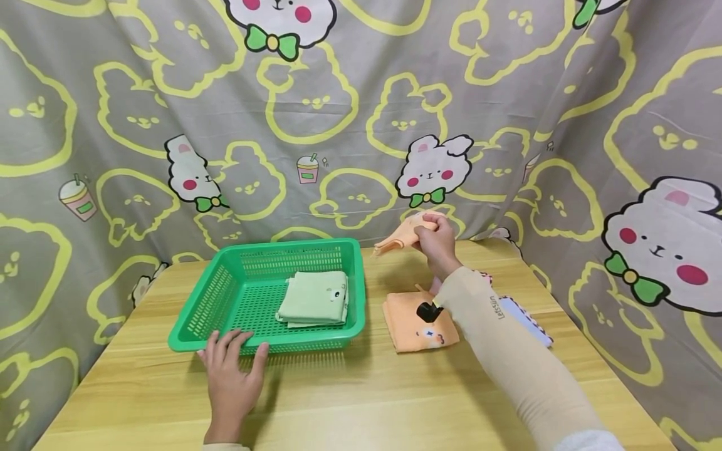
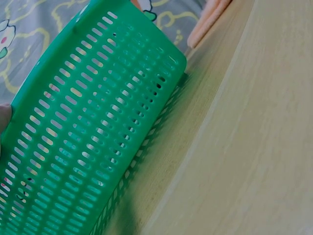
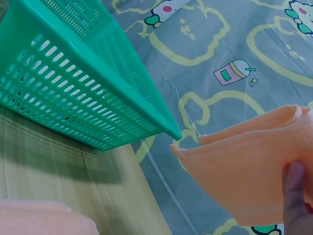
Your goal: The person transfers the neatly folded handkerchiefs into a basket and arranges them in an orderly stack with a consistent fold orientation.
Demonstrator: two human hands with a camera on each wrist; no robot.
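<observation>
My right hand (image 1: 437,241) pinches a folded orange towel (image 1: 402,235) above the table, to the right of the green basket (image 1: 266,346). In the right wrist view, the thumb (image 3: 294,188) presses on the towel's side and its folded layers gape a little at the top. A pale green folded towel (image 1: 313,299) lies in the basket's right half. My left hand (image 1: 232,373) rests at the basket's front rim, fingertips on the edge and thumb spread to the side. Below my right forearm, another folded orange towel (image 1: 403,326) with a printed face lies on the table.
A light blue cloth with a patterned edge (image 1: 527,321) lies to the right of my forearm, partly covered by it. A small black device (image 1: 430,311) at my right wrist overlaps the orange towel on the table. A patterned grey curtain (image 1: 361,125) stands behind the wooden table (image 1: 338,407).
</observation>
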